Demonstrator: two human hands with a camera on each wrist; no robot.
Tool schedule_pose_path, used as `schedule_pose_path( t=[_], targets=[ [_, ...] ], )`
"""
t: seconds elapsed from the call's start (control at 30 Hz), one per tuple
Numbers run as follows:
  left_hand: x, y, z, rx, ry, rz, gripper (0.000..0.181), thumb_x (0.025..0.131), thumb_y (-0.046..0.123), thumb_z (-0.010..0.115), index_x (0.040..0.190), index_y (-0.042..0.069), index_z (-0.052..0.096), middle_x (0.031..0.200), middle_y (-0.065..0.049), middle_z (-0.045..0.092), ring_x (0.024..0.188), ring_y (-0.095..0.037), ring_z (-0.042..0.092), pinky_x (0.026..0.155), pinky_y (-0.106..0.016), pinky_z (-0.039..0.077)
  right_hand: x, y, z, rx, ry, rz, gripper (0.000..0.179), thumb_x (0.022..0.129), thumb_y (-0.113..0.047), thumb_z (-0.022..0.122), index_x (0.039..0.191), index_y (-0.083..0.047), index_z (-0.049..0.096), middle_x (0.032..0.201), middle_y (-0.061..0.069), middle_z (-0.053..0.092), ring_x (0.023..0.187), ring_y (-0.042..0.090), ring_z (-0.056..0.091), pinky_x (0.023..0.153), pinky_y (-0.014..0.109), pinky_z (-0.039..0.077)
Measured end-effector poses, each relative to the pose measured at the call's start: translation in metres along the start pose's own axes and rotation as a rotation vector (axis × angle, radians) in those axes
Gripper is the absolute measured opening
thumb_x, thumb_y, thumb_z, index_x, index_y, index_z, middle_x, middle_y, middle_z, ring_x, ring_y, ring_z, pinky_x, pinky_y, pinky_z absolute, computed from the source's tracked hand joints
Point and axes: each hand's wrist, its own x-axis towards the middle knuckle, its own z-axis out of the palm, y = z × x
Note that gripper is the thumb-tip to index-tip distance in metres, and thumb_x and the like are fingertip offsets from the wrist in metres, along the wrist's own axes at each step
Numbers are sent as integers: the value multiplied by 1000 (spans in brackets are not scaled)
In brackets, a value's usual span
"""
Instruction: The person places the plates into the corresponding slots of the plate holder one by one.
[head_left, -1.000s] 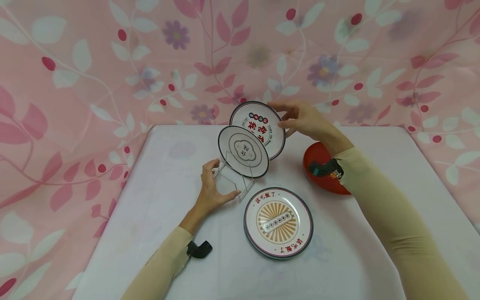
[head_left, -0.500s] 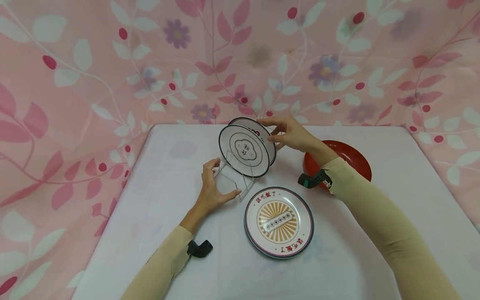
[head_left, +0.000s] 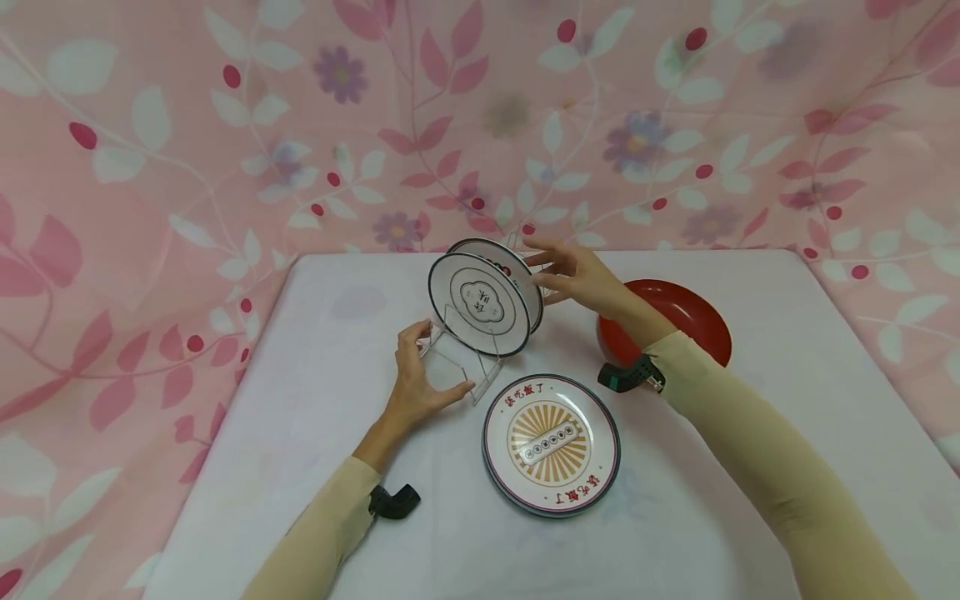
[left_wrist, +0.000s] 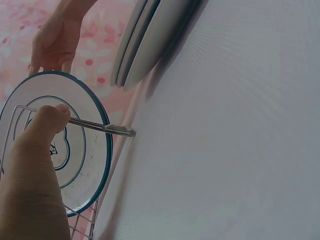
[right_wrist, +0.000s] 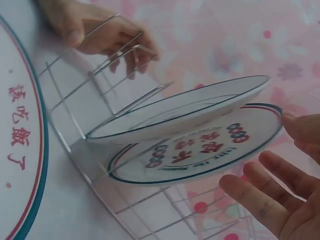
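Observation:
My left hand point(head_left: 416, 383) grips the near end of a wire dish rack point(left_wrist: 119, 130), thumb on one side and fingers on the other. Two white dark-rimmed plates stand tilted in the rack. The front plate point(head_left: 480, 304) shows a line emblem on its underside. Red lettering marks the back plate point(right_wrist: 210, 145), mostly hidden behind the front one in the head view. My right hand point(head_left: 581, 275) is at the back plate's right edge. In the right wrist view its thumb lies right at the rim, with the fingers spread and apart from the plate.
A stack of plates point(head_left: 551, 446), the top one with a gold sunburst and red characters, lies on the white table point(head_left: 337, 500) right of the rack. Behind my right forearm sits a red bowl point(head_left: 693, 317). A pink floral cloth point(head_left: 450, 125) hangs at the back.
The right hand has lowered the back plate into the rack behind the front plate, and its fingers have since loosened from the rim. The left hand keeps its hold on the rack.

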Motion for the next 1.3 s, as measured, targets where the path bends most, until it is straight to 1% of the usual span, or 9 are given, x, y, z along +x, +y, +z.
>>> schedule_pose_path(
  t=[0.17,0.4,0.6,0.67,0.8,0.9,1.03,1.13,1.3],
  targets=[
    [-2,0,1,-5,-9,0,112,66,53,81,147,2,23,132,-29,37,123,-32,35,98,-53,30,-23,3,-11,131,78,-18,51,96,-15,62,145,-18,47,136,20,56,108,26,65,75,45,58],
    [0,-1,-1,4,-6,7,112,65,50,83,147,2,24,132,-29,37,123,-32,36,97,-52,31,-60,28,-18,72,-5,0,46,97,-14,60,141,-10,51,128,11,63,102,17,67,76,42,59],
    [0,0,-2,12,-9,-11,114,61,42,86,146,-1,24,133,-27,37,124,-31,35,98,-46,31,-82,60,-11,79,-87,45,42,96,-12,61,138,-7,53,133,26,55,112,40,61,80,46,58],
    [0,0,-2,10,-13,-15,114,61,41,86,146,-1,23,133,-26,37,125,-31,35,99,-46,31,-86,68,-7,108,-108,52,44,95,-12,62,137,-3,53,134,29,54,113,46,58,81,47,57],
    [-1,0,-2,2,-11,-14,114,62,44,85,147,2,23,133,-27,37,125,-31,34,99,-46,31,-89,80,0,100,-163,45,50,94,-9,64,140,2,48,135,28,54,115,46,56,84,43,57],
    [-1,-1,-2,-1,-9,-7,113,64,50,83,147,2,23,132,-28,37,124,-32,35,98,-46,31,-89,86,4,29,-215,42,55,92,-8,66,143,-2,46,135,22,57,116,39,58,91,36,54],
    [1,-1,-1,0,-5,1,114,68,64,76,147,0,23,132,-30,37,124,-33,34,98,-49,32,-90,88,7,-85,-267,58,59,90,-12,69,144,-9,46,130,13,60,106,28,61,92,33,51],
    [2,-1,0,3,-3,5,116,69,69,72,146,-2,23,131,-30,37,124,-33,34,97,-53,32,-90,85,10,-145,-313,75,61,90,-14,70,145,-11,46,127,10,60,101,25,59,89,32,51],
    [1,-3,1,7,-2,6,116,69,71,71,146,-1,23,131,-30,38,123,-33,35,96,-55,33,-90,89,15,-170,-377,97,60,90,-17,70,145,-14,47,126,7,58,105,24,54,90,31,48]
  ],
)
